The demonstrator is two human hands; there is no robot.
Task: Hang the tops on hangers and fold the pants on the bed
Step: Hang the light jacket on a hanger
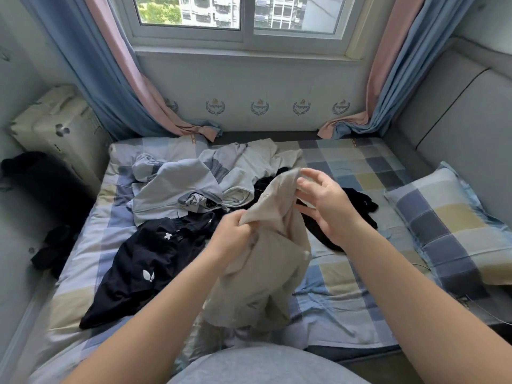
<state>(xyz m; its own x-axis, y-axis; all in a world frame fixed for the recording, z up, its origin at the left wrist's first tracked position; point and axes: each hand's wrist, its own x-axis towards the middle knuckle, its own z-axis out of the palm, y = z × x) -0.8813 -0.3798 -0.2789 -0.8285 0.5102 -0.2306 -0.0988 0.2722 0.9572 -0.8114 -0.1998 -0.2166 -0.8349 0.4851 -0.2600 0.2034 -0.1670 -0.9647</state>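
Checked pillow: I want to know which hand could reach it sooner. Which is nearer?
Right. The right hand is left of the checked pillow; the left hand, gripping the beige garment, is farther left.

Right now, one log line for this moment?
left hand grips beige garment | right hand pinches its top | garment held above bed

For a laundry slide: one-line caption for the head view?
A beige garment held up, left hand gripping, right hand pinching, over scattered clothes on a checked bed.
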